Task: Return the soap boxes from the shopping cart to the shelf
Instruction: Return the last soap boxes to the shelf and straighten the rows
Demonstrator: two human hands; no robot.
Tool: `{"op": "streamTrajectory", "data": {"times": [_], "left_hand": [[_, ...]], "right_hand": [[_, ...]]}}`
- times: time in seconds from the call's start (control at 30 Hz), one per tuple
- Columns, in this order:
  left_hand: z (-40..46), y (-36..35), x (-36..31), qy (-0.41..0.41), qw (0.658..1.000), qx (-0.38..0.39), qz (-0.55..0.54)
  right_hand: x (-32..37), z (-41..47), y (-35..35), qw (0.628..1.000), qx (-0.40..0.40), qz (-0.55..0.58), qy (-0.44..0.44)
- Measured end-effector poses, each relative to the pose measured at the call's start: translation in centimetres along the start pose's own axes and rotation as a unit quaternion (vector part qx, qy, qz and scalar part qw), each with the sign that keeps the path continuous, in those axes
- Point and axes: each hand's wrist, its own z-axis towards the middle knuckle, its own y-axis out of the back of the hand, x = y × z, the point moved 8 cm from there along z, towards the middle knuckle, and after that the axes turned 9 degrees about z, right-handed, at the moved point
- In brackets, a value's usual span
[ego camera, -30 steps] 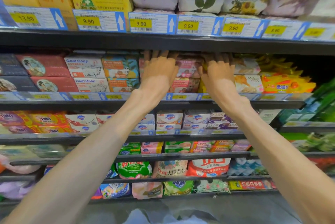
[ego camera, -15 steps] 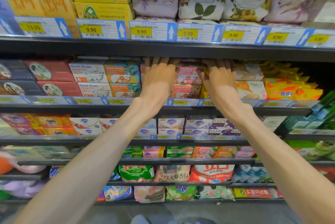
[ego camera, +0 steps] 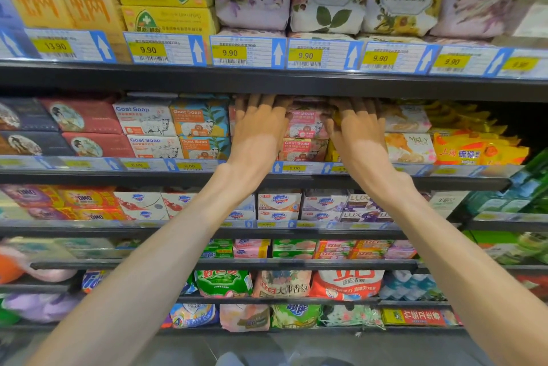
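Both arms are reaching up into the second shelf point(ego camera: 267, 177) from the top, where the goat soap boxes are sitting in two-high stacks. The left hand point(ego camera: 261, 131) is lying flat against the front of a stack of boxes it mostly hides, its fingers point(ego camera: 255, 104) stretched straight upward and spread a little, their tips slipping into the shadow under the shelf above. The right hand point(ego camera: 357, 131) is doing the same just to the right, its straight fingers point(ego camera: 353, 106) pressing against packages behind it. Neither hand is curling round anything.

Between the two hands the pink goat soap boxes point(ego camera: 305, 134) are standing one on top of the other, fronts facing out, touching both hands at their sides. To the left of the left hand, orange and teal goat soap boxes point(ego camera: 200, 128) and white goat soap boxes point(ego camera: 146, 128) are sitting in matching stacks. Yellow packets point(ego camera: 474, 152) are lying far right on the same shelf.
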Motion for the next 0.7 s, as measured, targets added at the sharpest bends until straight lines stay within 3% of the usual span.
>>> {"op": "streamTrajectory", "data": {"times": [0.27, 0.43, 0.7], "left_hand": [[-2.0, 1.0, 0.1, -0.043, 0.989, -0.141, -0.008], [-2.7, 1.0, 0.3, -0.05, 0.991, -0.124, 0.004], [-2.7, 2.1, 0.2, -0.065, 0.995, -0.07, -0.007]], "right_hand": [[-0.1, -1.0, -0.3, 0.997, -0.046, 0.001, 0.06], [0.7, -2.9, 1.0, 0.979, -0.139, 0.004, 0.148], [1.6, -3.4, 2.7, 0.984, -0.094, 0.005, 0.153]]}}
